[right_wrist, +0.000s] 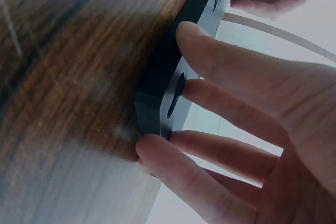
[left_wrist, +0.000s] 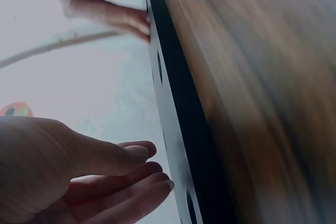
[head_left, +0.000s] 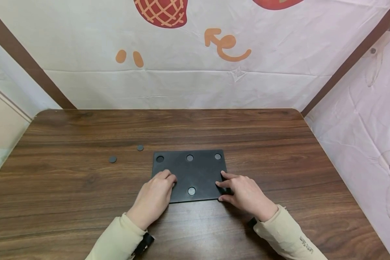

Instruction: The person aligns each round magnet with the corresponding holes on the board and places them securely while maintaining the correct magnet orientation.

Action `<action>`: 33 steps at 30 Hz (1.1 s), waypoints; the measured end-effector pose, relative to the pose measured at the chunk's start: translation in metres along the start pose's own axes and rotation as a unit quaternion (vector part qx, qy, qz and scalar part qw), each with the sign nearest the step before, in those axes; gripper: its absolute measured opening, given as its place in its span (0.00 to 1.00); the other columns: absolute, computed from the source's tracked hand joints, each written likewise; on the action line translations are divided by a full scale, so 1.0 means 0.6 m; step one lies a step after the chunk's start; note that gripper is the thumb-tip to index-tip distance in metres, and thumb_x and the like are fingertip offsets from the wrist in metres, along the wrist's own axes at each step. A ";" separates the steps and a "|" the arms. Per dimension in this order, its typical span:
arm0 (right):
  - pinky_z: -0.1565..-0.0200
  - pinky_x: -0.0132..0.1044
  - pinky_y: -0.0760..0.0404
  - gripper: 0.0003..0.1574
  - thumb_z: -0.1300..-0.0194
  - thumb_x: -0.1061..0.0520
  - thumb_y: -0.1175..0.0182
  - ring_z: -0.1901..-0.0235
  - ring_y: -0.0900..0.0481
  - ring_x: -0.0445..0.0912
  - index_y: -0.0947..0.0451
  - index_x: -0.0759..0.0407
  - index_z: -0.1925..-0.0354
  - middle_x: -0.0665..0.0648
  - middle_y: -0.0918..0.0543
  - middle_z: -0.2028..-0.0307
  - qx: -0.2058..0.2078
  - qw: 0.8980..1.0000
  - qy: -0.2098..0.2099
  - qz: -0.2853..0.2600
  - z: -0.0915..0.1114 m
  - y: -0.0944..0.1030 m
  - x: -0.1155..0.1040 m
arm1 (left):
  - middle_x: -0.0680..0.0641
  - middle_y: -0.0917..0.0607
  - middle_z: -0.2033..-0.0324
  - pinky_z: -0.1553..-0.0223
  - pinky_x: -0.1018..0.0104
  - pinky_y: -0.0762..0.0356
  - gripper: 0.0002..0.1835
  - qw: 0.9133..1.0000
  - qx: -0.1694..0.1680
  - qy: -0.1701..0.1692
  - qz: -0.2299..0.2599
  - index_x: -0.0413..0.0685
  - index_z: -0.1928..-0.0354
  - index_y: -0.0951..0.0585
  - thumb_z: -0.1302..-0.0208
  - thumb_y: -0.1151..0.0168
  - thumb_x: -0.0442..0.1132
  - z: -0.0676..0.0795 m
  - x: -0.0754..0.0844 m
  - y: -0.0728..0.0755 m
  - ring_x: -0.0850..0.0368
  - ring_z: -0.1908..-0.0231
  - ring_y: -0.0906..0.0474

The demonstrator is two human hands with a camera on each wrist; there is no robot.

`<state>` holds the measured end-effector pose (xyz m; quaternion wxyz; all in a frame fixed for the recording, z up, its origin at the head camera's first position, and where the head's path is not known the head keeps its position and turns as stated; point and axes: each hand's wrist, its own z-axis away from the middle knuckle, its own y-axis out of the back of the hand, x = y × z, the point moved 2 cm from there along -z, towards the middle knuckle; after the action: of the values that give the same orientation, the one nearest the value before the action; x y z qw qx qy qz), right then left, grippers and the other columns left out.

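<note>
A flat black board (head_left: 201, 175) with round recesses lies on the table. Grey discs fill the far middle recess (head_left: 190, 157) and the far right recess (head_left: 217, 156); a lighter disc (head_left: 191, 191) sits at near middle. Dark and unfilled is the far left recess (head_left: 160, 159). My left hand (head_left: 156, 195) hovers over the board's near left part, fingers loosely curled, thumb close to the index finger, nothing visible between them. At the near right corner, my right hand (head_left: 245, 193) grips the board, thumb on the near edge, fingers on the top and right side. Both near corners are hidden in the head view.
Two loose dark grey discs lie left of the board, one nearer (head_left: 112, 159) and one farther (head_left: 140, 147). The brown wooden table (head_left: 279, 144) ends at the back against a white printed cloth (head_left: 188, 88), with cloth walls on both sides.
</note>
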<state>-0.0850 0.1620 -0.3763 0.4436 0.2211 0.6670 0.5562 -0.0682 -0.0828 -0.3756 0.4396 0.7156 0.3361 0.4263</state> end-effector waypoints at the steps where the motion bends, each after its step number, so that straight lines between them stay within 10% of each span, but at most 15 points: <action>1: 0.80 0.29 0.32 0.24 0.49 0.51 0.27 0.78 0.19 0.47 0.15 0.56 0.52 0.65 0.22 0.43 0.000 1.000 0.000 -0.001 0.000 0.000 0.000 | 0.49 0.20 0.70 0.73 0.64 0.20 0.05 1.000 0.002 0.004 -0.002 0.41 0.67 0.16 0.42 0.36 0.26 0.001 -0.005 0.003 0.55 0.67 0.20; 7: 0.80 0.29 0.33 0.24 0.49 0.51 0.27 0.79 0.20 0.47 0.15 0.56 0.52 0.65 0.22 0.43 0.002 1.000 0.000 0.000 0.000 0.001 -0.001 | 0.48 0.20 0.70 0.75 0.64 0.21 0.04 1.000 0.006 0.030 -0.005 0.41 0.66 0.16 0.43 0.35 0.27 0.006 -0.035 0.015 0.54 0.69 0.20; 14: 0.70 0.42 0.19 0.24 0.49 0.50 0.27 0.57 0.15 0.57 0.14 0.56 0.53 0.64 0.21 0.44 0.012 1.000 0.008 0.017 0.001 0.003 -0.004 | 0.46 0.19 0.67 0.76 0.62 0.21 0.04 0.999 0.020 0.049 -0.005 0.39 0.64 0.16 0.41 0.35 0.28 0.011 -0.066 0.027 0.52 0.68 0.19; 33: 0.73 0.36 0.22 0.25 0.49 0.50 0.27 0.62 0.14 0.54 0.15 0.56 0.52 0.65 0.21 0.43 0.003 1.000 0.006 0.014 0.000 0.002 -0.003 | 0.34 0.23 0.54 0.66 0.46 0.20 0.11 0.993 -0.012 0.112 -0.014 0.33 0.55 0.19 0.39 0.41 0.26 0.011 -0.155 0.043 0.37 0.53 0.26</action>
<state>-0.0843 0.1611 -0.3744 0.4310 0.2290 0.6681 0.5617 -0.0977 -0.1745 -0.3830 0.4133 0.6531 0.3880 0.5020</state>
